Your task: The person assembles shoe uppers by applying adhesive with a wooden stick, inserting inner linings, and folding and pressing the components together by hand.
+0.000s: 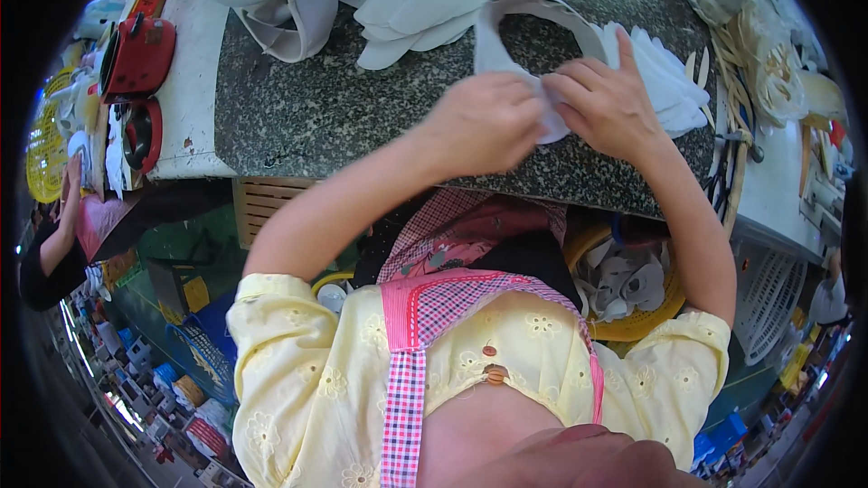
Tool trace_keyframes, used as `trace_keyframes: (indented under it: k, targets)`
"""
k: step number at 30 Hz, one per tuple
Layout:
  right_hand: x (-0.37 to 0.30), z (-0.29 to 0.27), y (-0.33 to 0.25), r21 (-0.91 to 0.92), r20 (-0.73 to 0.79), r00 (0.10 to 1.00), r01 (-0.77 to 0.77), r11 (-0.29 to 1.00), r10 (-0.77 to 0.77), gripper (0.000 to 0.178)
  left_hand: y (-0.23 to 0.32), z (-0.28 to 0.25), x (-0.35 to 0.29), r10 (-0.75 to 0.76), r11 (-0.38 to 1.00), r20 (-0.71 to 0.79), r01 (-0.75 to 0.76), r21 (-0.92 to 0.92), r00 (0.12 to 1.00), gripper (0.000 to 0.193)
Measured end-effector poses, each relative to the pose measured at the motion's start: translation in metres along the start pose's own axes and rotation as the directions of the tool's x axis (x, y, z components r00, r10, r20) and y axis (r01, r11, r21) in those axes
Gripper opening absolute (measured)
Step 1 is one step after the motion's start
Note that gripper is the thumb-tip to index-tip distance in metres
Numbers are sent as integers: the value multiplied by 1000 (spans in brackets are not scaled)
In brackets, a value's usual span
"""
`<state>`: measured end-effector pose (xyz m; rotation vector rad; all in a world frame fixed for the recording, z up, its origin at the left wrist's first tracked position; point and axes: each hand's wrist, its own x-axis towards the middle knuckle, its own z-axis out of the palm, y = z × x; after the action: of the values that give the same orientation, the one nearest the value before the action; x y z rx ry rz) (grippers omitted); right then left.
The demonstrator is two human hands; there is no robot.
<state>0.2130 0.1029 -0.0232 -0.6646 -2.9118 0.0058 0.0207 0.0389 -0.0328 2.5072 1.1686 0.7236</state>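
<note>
A pale grey shoe upper (490,43), curved into an open loop, lies on the dark speckled slab in front of me. My left hand (488,122) is closed on its near edge, the fingers curled and slightly blurred. My right hand (608,107) pinches the same edge just beside it, index finger stretched up and away. A small flap of the piece hangs between both hands. Right of my right hand lies a fanned stack of white pieces (671,81). Beyond the loop, flat grey sole-shaped pieces (443,0) overlap in a pile.
More shaped grey uppers (307,18) stand at the far left of the slab (307,108). Red containers (145,59) sit on the left. Strips and tools (734,117) line the right edge. A yellow basket of scraps (669,312) is below. Another person's arm (65,208) shows far left.
</note>
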Motion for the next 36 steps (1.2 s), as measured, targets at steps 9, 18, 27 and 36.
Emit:
trace_keyframes:
  k: [9,18,27,36]
  targets:
    - [-33,3,28,109,44,997,-70,992,66,45,-25,12,4,186,972,100,-198,127,977,50]
    - [-35,4,31,7,55,996,-66,998,65,38,14,38,20,-74,949,56,52,311,996,76]
    - [-46,4,52,185,38,999,-21,983,14,33,-10,34,15,44,991,251,-75,114,967,73]
    - [0,-3,47,-81,-87,979,175,981,-182,24,-5,11,-14,159,976,360,-200,81,919,55]
